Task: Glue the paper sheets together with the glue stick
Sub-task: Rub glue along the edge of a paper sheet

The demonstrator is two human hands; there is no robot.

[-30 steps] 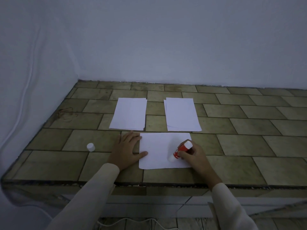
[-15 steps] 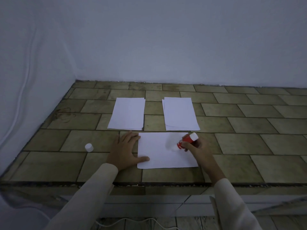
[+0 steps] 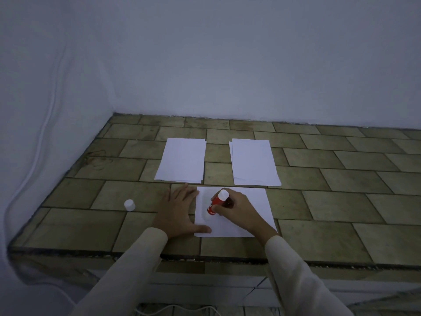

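Three lots of white paper lie on the tiled desk [image 3: 330, 201]: a pile [image 3: 182, 160] at far left, a second pile [image 3: 254, 163] at far right, well apart from it, and a single sheet [image 3: 255, 201] nearer the front edge, just short of both. The edges of each pile are slightly uneven, so more than one leaf shows in each.

The glue stick [image 3: 215, 203] stands over the left part of the sheet. It has a red barrel with a white end, and it tilts so that the white end points up and away while the lower end meets the paper near the left margin. Its print is too small to read, and the tip on the paper is blurred.

The right hand [image 3: 239, 210] holds the stick, its fingers [image 3: 227, 202] curled round the barrel with the thumb against the near side. The left hand [image 3: 180, 213] lies flat, palm down, mostly on the desk beside the sheet. Its fingers [image 3: 184, 192] are straight and a little spread, and the thumb presses on the sheet's near left corner. Both arms wear pale sleeves [image 3: 296, 270].

A small white cap [image 3: 129, 205] stands upright on the desk to the left of the left hand, apart from it. A pale wall [image 3: 227, 65] rises behind the desk, and a white cable [image 3: 45, 124] runs down the wall on the left.
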